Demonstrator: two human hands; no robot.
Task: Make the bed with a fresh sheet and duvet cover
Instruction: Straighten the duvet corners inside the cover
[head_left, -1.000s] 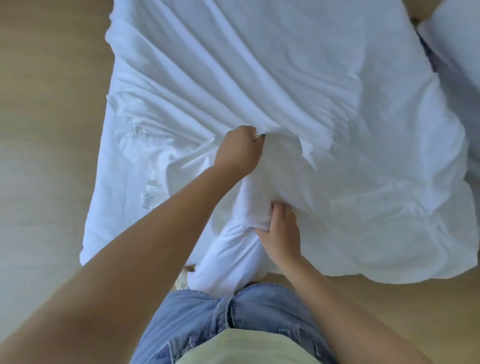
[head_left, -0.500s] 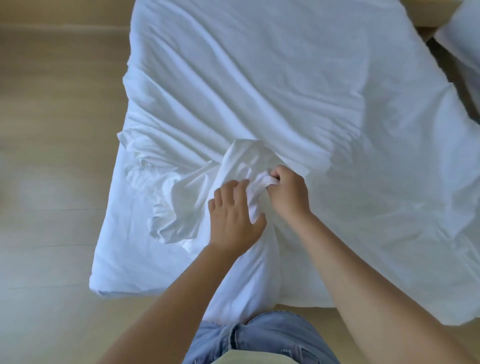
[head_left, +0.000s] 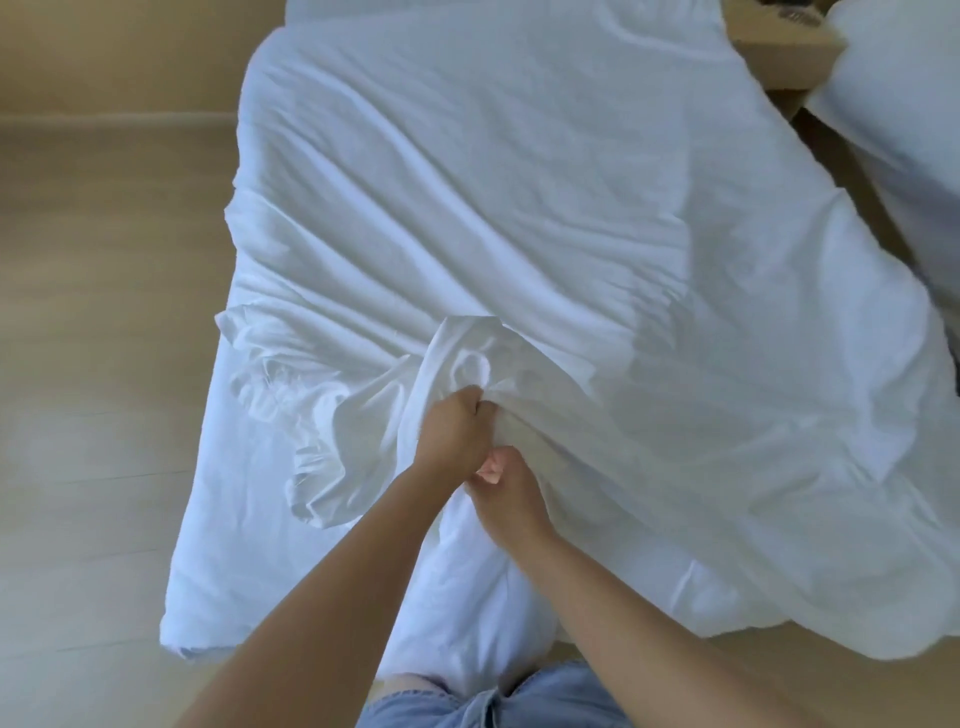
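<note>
Duvet (head_left: 519, 208): white, creased, spread across the bed and filling most of the view. Its near end hangs toward the person's jeans (head_left: 519, 701), and its right side slumps over the bed's edge.
Floor (head_left: 93, 364): pale wood, left of the bed.
Pillow (head_left: 904, 93): white, far right, beside a wooden frame (head_left: 779, 57).
Cover (head_left: 332, 441): loose thin cloth, rucked in folds on the near left of the duvet, its gathered mouth rising to a peak at the hands.
Left hand (head_left: 452, 436): fisted, clutching that gathered cloth.
Right hand (head_left: 506, 499): just below, touching the left. Its fingers are curled into the white bulk and look to be pinching it; which layer they hold, cannot tell.

Step, by my reading: working the duvet into the cover, partway; sheet not visible beneath.
Next calls for holding the filling fast with one hand while the other draws the bunched cover down over the near end, then shaking the ruck flat.
</note>
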